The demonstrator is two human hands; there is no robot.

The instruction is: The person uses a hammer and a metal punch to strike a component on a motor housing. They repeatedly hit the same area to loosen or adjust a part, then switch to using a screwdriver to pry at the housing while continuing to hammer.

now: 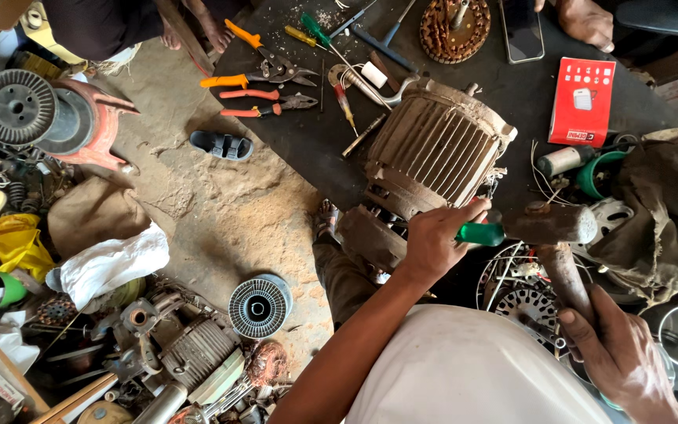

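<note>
A ribbed, dusty electric motor housing (433,149) lies on its side at the edge of a dark workbench (315,133). My left hand (433,239) grips a green-handled tool (480,233), probably a screwdriver or chisel, its tip pointing at the motor's near end. My right hand (617,357) holds the wooden handle of a rusty hammer (555,228). The hammer's head rests against the butt of the green handle.
Orange-handled snips and pliers (264,74), screwdrivers (308,31), a copper-wound stator (453,31), a phone (521,31) and a red box (582,100) lie on the bench. Another person's hand (586,22) rests at the far edge. Motor scrap (190,345), a sandal (221,145) and rags (107,263) cover the floor at left.
</note>
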